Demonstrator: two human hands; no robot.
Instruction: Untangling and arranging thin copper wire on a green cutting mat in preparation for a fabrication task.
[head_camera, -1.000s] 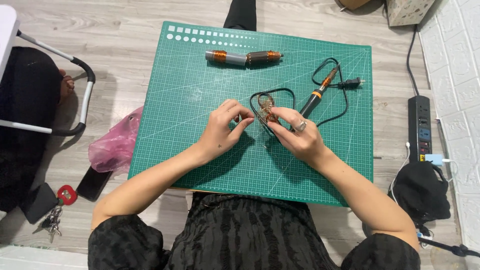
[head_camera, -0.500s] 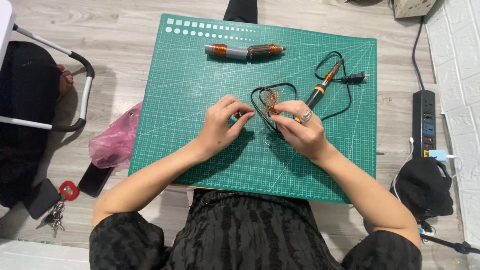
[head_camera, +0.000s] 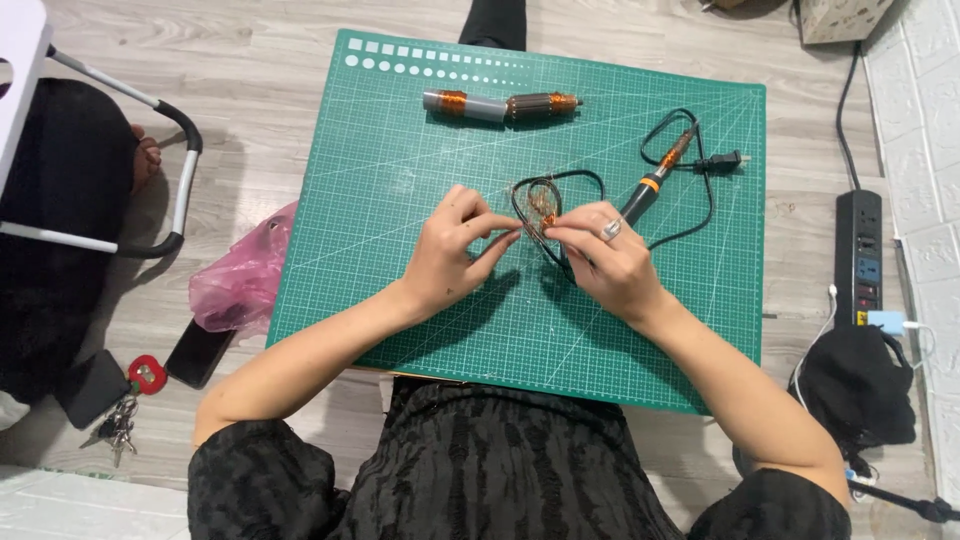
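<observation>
Two hands over green cutting mat (head_camera: 400, 250): left hand (head_camera: 452, 250) and right hand (head_camera: 605, 262) both pinching copper wire tangle (head_camera: 540, 208); soldering iron (head_camera: 655, 178) beside.

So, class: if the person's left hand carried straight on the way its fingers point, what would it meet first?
Probably the tangle of copper wire pinched at the left hand's fingertips, then the right hand just beyond; depth is unclear.

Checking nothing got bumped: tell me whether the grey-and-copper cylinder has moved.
No. The grey-and-copper cylinder lies as before, just below the white dot row near the far edge of the green mat.
</observation>
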